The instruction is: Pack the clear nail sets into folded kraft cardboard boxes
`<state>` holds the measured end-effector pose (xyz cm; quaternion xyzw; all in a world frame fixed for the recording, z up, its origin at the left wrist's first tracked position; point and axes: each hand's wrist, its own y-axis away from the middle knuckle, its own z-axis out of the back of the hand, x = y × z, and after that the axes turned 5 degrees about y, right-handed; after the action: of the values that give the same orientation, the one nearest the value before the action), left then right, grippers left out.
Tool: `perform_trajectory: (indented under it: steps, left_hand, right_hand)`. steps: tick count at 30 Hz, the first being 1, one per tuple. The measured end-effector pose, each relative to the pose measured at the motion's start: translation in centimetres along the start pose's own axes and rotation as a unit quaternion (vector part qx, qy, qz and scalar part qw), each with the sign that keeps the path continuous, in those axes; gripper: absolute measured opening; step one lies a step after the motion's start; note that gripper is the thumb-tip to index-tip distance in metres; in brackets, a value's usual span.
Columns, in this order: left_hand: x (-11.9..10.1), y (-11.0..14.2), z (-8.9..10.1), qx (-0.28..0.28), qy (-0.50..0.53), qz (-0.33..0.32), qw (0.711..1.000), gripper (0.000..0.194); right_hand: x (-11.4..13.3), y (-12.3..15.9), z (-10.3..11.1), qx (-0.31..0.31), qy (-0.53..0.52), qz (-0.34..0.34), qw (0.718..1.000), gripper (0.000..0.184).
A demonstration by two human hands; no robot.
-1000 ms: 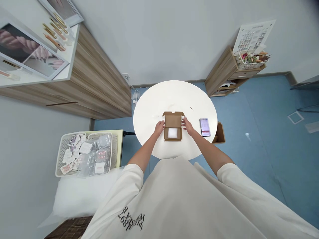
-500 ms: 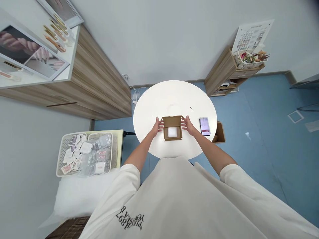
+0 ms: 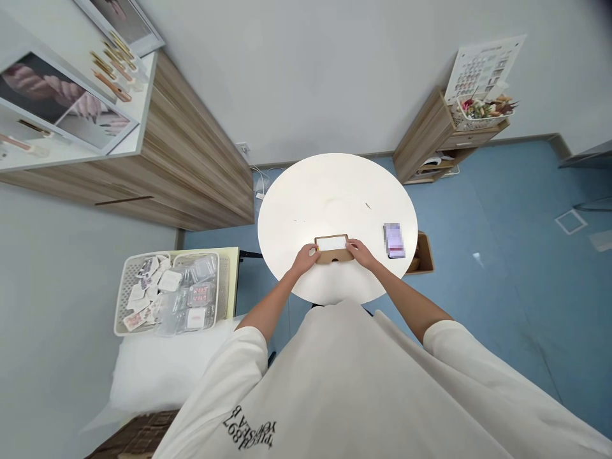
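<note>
Taking the round white table point(image 3: 335, 204) as reference: person point(image 3: 344, 382) is at its near edge, forearms out over it. Cardboard box point(image 3: 335, 254) sits on the table, a bit nearer the person than table centre. White rectangle on its upper side with a thin brown border, plain brown panel toward the person, dark notch at that panel's near edge. Can't tell from here if it's fully shut. Left hand point(image 3: 305, 259) has the box's left end: half closed, fingers bent round the corner, fingertip detail too small to read. Right hand point(image 3: 362, 253) mirrors it on the right end, half closed, has that corner; grip force unclear. Phone point(image 3: 394, 240) lies near the table's right edge, screen partly pixelated. Small dark mark point(image 3: 368, 206) on the tabletop, beyond the box. Open brown bin point(image 3: 426, 255) just off the table's right edge, lower down, partly hidden by it. Left of the table: perforated white basket point(image 3: 120, 309) of cards point(image 3: 136, 305), second basket point(image 3: 222, 293) beside it with clear plastic cases point(image 3: 199, 295). White wrapping point(image 3: 157, 370) piled left of the table, nearer the person. Off the table's far left, big wood-grain cabinet point(image 3: 191, 146); far right, small wooden cabinet point(image 3: 425, 134) topped with flowers point(image 3: 482, 107).
</note>
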<state>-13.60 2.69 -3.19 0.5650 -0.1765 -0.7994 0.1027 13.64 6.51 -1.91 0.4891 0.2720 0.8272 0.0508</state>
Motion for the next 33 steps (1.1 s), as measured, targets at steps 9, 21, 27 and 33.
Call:
perform_trajectory:
  steps: [9,21,27,33]
  left_hand:
    - [3.1,2.4,-2.2,0.006,-0.077,-0.019,0.997,0.039]
    - [1.7,3.1,-2.4,-0.002,-0.049,-0.005,0.999,0.072]
    - [0.2,2.7,-1.9,-0.024,-0.032,-0.036,0.999,0.082]
    - [-0.8,1.8,-2.1,-0.082,-0.016,-0.036,0.996,0.074]
  right_hand:
    - [-3.3,2.1,-1.5,-0.008,0.08,0.031,0.996,0.049]
    - [-2.2,2.6,-1.5,0.004,0.08,-0.005,0.997,0.055]
    - [-1.0,2.2,-0.8,-0.032,0.088,0.061,0.994,0.068]
    - [0.1,1.7,-1.2,-0.068,0.108,0.079,0.989,0.058]
